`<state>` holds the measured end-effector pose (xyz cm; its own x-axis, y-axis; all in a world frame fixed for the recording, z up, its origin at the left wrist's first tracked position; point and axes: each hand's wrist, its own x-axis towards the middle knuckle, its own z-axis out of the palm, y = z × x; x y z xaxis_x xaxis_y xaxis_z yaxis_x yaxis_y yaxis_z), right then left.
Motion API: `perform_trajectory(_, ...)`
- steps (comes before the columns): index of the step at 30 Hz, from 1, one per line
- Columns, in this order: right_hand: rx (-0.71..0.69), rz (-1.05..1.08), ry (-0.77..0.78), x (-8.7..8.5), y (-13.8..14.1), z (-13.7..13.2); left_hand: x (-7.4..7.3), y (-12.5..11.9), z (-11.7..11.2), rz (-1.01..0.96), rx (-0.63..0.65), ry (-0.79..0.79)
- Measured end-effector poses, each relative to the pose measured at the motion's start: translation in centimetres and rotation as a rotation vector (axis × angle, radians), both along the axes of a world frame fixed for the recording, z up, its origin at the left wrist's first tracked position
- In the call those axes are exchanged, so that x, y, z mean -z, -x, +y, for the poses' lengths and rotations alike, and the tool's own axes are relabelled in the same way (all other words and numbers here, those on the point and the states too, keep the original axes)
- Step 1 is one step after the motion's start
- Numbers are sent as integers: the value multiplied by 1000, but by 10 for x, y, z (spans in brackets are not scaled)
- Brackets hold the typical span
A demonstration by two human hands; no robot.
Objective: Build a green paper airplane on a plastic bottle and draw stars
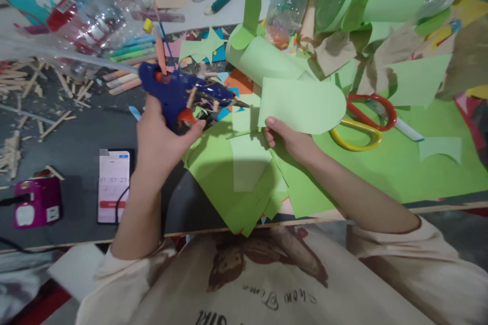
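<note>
**Glue Gun Meets Green Paper**

The left hand (160, 134) is wrapped tight around the handle of a blue plastic glue gun (183, 89), with the thumb by the orange trigger. The gun's tip points at a light green paper piece with one round end (301, 104) and is very near its edge. The right hand (290, 142) pinches the bottom edge of that paper, thumb on top, over a pile of green paper sheets (229, 183) on the dark table (76, 127). Scissors with red and yellow handles (366, 122) lie just beside the paper. A phone with a lit screen (113, 185) lies flat near the left arm.
</note>
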<state>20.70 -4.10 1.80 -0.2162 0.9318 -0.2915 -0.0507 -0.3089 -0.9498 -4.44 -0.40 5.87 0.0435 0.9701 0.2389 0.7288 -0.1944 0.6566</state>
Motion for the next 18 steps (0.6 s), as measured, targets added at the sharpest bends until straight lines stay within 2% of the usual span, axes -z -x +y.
perform_trajectory(3, 13, 66, 30, -1, 3, 2, 17, -7, -4, 19, 29, 73)
perform_trajectory(9, 58, 99, 51, 2, 3, 4, 42, -5, -7, 33, -58, 18)
perform_trajectory(12, 78, 101, 50, 4, 0, 3, 46, -10, -8, 9, -35, 39)
perform_trajectory(18, 117, 135, 65, 5, -2, 2, 44, -15, -10, -25, -20, 54)
